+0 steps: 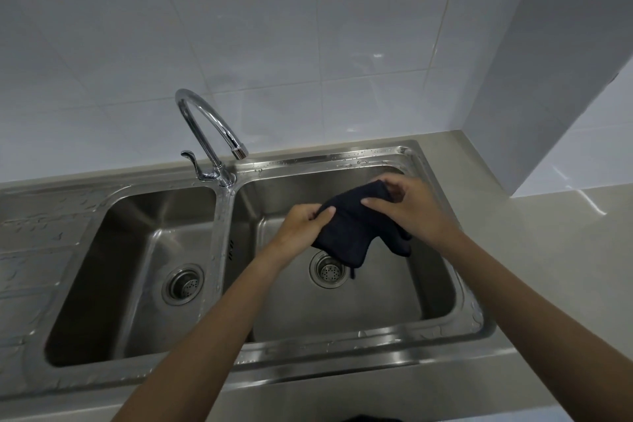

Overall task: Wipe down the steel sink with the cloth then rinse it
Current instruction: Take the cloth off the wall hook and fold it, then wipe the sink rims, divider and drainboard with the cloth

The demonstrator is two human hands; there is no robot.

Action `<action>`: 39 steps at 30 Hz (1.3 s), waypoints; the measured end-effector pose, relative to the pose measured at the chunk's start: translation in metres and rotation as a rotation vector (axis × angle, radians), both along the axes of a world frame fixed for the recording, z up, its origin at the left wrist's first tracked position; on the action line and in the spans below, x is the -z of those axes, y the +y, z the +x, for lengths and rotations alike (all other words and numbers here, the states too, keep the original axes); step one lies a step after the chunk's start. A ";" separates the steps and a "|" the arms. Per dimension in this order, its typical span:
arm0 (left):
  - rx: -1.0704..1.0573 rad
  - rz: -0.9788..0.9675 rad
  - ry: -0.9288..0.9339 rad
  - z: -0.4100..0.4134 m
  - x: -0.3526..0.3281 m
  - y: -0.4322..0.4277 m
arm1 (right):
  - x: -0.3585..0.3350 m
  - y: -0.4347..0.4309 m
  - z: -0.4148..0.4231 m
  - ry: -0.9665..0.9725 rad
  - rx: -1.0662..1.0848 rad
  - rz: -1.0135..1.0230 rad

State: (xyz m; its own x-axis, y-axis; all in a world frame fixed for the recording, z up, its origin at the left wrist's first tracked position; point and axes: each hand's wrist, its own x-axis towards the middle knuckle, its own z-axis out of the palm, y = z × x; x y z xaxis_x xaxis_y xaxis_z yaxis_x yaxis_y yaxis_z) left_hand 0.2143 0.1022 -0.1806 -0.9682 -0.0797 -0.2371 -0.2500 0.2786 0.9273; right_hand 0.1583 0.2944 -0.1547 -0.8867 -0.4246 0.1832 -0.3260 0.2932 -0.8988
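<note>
A steel double-bowl sink (342, 341) fills the lower part of the view. Over its right bowl both my hands hold a dark cloth (346, 229) in the air, above the right drain (327, 271). My left hand (301, 221) pinches the cloth's left edge. My right hand (407, 205) grips its upper right part, and a loose end hangs down below that hand. The chrome tap (212, 128) stands between the bowls with its spout turned toward the right bowl; no water runs from it.
The left bowl has its own drain (183, 284), and a ribbed draining board (37, 250) lies at the far left. Water drops sit on the sink rim. A grey counter (555, 250) extends right, under a white tiled wall (308, 27) and a jutting corner.
</note>
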 end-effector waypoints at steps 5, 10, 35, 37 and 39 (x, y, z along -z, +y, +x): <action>-0.207 0.533 -0.189 0.003 0.005 0.007 | 0.031 -0.002 0.034 0.215 -0.140 0.115; -0.168 0.770 -0.284 0.015 0.005 0.004 | 0.060 -0.003 0.051 0.404 -0.219 0.416; -0.482 -0.537 -0.058 0.111 0.121 -0.137 | 0.149 0.052 0.127 0.271 -0.360 0.531; -0.510 -0.591 -0.086 0.125 0.127 -0.152 | 0.151 0.047 0.132 0.289 -0.371 0.576; -0.530 -0.609 -0.128 0.138 0.134 -0.168 | 0.153 0.034 0.138 0.313 -0.464 0.566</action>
State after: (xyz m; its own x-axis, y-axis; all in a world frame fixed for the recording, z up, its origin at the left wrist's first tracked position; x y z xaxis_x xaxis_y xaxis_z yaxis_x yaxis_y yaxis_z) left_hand 0.3525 -0.0657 -0.3149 -0.7343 -0.6697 -0.1110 -0.5837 0.5394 0.6070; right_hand 0.2967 0.3282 -0.3082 -0.5399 -0.8408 0.0407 -0.7394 0.4506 -0.5002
